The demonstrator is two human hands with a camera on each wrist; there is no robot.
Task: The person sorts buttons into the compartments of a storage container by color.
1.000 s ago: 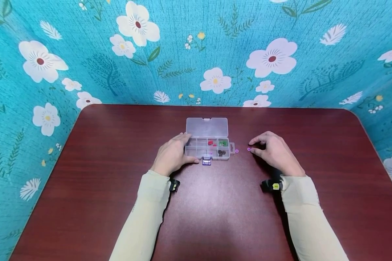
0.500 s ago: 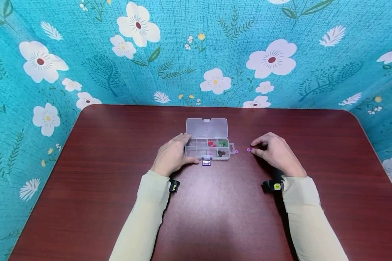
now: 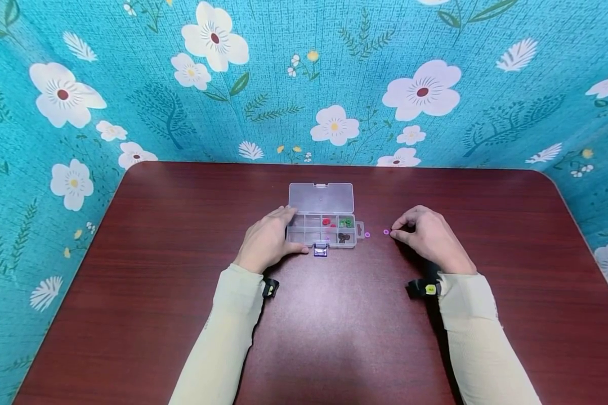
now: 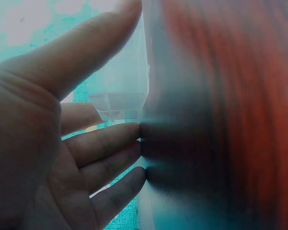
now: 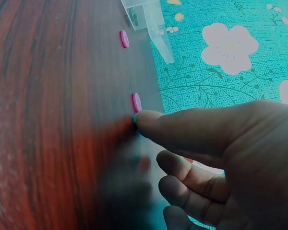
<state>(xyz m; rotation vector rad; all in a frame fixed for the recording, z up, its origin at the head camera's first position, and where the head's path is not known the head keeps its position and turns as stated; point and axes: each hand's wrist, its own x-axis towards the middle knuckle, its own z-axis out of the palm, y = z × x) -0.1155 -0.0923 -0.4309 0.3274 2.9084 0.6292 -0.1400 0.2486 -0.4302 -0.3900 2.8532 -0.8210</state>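
Note:
At the table's back middle lies a clear compartment box [image 3: 320,229], lid [image 3: 321,198] folded back. My left hand [image 3: 268,239] holds its left end between thumb and fingers; in the left wrist view the fingers [image 4: 105,143] stand along its edge. On the right, two small purple discs like buttons lie on the table: one [image 3: 367,234] by the box's hanging tab, another [image 3: 386,232] just left of my right hand [image 3: 428,236]. That hand's thumb and index tips come together in a pinch. A tiny green piece [image 5: 135,118] shows at the thumb tip, mostly hidden.
Inside the box are red pieces [image 3: 326,222], green pieces [image 3: 347,223] and dark brown pieces [image 3: 343,238], in separate compartments. A blue-tinted latch [image 3: 320,250] sticks out in front. Behind the dark red table [image 3: 182,202] hangs a flowered teal cloth [image 3: 284,84].
My right hand has shifted slightly right, off the nearer purple disc, and its thumb and index tips have drawn closer together. The left hand, box and discs stay in place.

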